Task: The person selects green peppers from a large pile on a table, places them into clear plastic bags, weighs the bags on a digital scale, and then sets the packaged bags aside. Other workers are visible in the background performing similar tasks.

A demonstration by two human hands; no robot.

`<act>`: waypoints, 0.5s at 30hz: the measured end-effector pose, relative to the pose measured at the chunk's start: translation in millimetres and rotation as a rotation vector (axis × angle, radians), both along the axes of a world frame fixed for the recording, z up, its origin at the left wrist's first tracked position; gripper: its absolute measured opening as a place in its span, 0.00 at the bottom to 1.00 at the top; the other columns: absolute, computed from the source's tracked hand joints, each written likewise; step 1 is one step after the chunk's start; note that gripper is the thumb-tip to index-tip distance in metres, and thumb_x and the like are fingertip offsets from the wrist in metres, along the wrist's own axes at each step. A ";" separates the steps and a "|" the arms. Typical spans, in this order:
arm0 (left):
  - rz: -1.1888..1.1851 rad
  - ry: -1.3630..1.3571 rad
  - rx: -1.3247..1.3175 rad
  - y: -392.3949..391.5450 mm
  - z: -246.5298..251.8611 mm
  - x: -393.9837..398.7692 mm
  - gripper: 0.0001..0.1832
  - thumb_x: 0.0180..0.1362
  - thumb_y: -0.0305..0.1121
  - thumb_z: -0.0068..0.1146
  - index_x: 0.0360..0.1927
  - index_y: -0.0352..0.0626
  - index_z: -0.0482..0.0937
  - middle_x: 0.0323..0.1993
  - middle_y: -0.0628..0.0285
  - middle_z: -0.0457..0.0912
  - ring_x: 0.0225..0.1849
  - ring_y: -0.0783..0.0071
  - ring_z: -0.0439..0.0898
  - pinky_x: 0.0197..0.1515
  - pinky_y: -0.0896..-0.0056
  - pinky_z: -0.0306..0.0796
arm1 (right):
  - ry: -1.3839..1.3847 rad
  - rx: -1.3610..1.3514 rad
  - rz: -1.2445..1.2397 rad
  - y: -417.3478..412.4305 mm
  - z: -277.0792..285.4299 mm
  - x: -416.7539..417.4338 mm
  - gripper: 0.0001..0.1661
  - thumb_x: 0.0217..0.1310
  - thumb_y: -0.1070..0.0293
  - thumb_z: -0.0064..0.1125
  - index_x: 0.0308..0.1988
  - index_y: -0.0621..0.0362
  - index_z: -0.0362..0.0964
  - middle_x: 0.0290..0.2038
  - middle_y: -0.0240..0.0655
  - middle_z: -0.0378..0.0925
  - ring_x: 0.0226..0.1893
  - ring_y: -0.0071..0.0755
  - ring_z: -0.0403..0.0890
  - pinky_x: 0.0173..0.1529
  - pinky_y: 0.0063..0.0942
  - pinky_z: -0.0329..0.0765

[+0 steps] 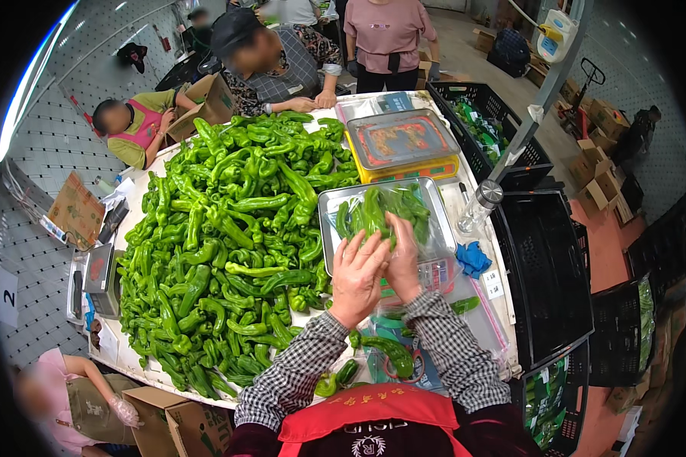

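Note:
In front of me, a clear plastic bag of green peppers (371, 208) lies on a metal tray (447, 243) atop a scale, whose keypad (434, 275) shows at the near side. My left hand (359, 277) and my right hand (403, 257) meet at the bag's near end. The left fingers lie over the plastic, and the right fingers curl round its near right part. A large heap of loose green peppers (223, 257) covers the table to the left. Below my wrists, a curved green pepper (391, 351) rests on blue-green printed packaging (429, 374).
Behind the tray stands a yellow scale (414, 172) with a stained metal pan (403, 137). A glass bottle (477, 208) and crumpled blue material (473, 259) sit at right. Black crates (549, 274) line the right edge. Across the table leans a person (286, 68); cardboard boxes (177, 425) are at left.

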State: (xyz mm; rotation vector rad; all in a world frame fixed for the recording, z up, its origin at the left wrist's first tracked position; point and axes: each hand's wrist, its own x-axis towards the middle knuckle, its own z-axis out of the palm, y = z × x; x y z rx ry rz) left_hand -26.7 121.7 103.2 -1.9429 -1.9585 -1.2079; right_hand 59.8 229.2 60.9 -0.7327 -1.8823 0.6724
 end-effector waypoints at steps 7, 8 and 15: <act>0.033 0.005 -0.044 -9.5 -21.1 -7.1 0.24 0.60 0.28 0.56 0.62 0.49 0.78 0.67 0.52 0.73 0.69 0.47 0.69 0.70 0.43 0.57 | -0.011 -0.086 -0.028 1.3 -13.0 0.4 0.28 0.60 0.75 0.59 0.60 0.65 0.68 0.57 0.51 0.71 0.57 0.57 0.74 0.60 0.44 0.73; 0.051 -0.009 -0.054 -13.2 -20.8 -7.3 0.25 0.59 0.27 0.56 0.62 0.49 0.78 0.66 0.50 0.73 0.68 0.46 0.69 0.70 0.44 0.58 | -0.002 -0.227 -0.048 0.1 -9.6 6.0 0.28 0.61 0.75 0.60 0.61 0.64 0.68 0.55 0.51 0.73 0.56 0.56 0.75 0.61 0.42 0.73; 0.013 -0.103 0.027 4.9 -10.4 0.8 0.24 0.60 0.29 0.58 0.62 0.49 0.78 0.66 0.47 0.72 0.66 0.45 0.71 0.67 0.48 0.63 | 0.624 -0.612 0.005 3.4 -1.3 16.3 0.26 0.69 0.75 0.50 0.64 0.69 0.63 0.62 0.46 0.71 0.63 0.43 0.70 0.68 0.37 0.65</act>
